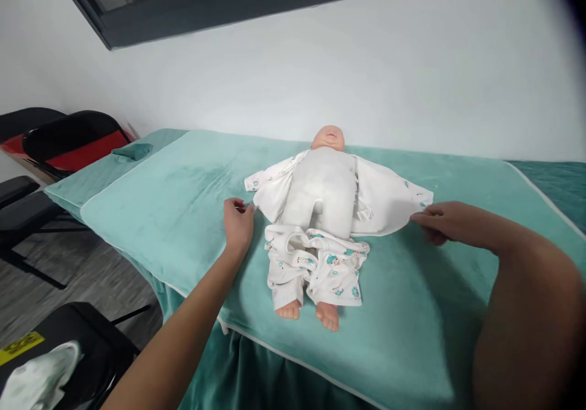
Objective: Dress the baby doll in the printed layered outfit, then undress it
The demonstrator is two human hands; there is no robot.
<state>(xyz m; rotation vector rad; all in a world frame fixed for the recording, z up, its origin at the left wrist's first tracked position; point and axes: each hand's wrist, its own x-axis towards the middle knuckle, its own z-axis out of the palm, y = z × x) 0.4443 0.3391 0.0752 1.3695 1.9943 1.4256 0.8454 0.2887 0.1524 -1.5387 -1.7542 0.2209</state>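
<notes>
**On the green cover (174, 196), a doll (336, 218) lies with its jacket (389, 196) spread wide**

The doll is on its back, head (330, 137) near the wall (412, 86) and feet (326, 317) toward the cover's piped front edge. The right hand (434, 219), nearly closed, pinches the jacket's outer edge between thumb and fingers; gripping it at the rim seems to draw that panel out flat, away from the white torso (323, 172). The left hand (238, 224), fingers half curled, is just beside the opposite panel; from this angle it is hard to tell whether it has hold of the cloth. The trousers (336, 269) sit bunched around the lower legs, low enough, it seems, to leave the torso free of them.

Behind the head the wall leaves little room, and the feet stop short of the front edge. The widest space for moving lies left, beyond the left hand; on the right, the right forearm (485, 227) crosses over the cover.
</notes>
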